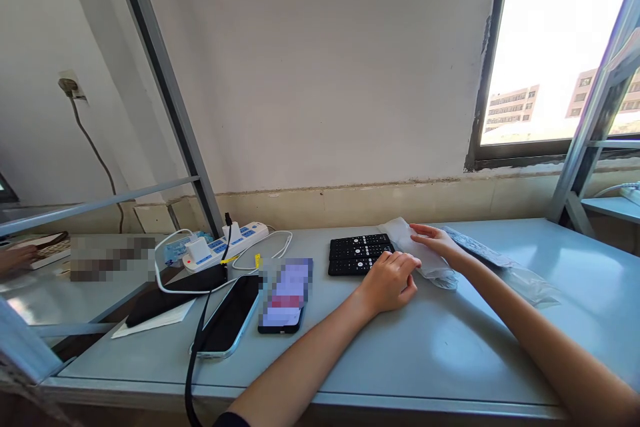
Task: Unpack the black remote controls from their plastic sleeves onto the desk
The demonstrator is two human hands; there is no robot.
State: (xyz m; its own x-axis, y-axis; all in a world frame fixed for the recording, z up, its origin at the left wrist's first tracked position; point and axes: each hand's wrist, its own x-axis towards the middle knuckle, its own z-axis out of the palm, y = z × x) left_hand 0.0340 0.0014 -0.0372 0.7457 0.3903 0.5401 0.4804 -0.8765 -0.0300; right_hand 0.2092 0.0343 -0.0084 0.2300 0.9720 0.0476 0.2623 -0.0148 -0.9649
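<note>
**Left hand**: fingers curled against the right end of the stacked black remotes, which lie at its 11 o'clock on the grey table. Whether the fingers clamp one cannot be told.

**Right hand**: flat, fingers apart, resting on a clear plastic sleeve at the left hand's 1 o'clock.

**Judged best:** keep the sleeve pinned flat and take a remote by its long edges.

**Surroundings:** a phone lies at 9 o'clock.

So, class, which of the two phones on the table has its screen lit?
The black phone nearer the remotes: its screen glows, while the pale-cased phone beside it is dark.
</note>
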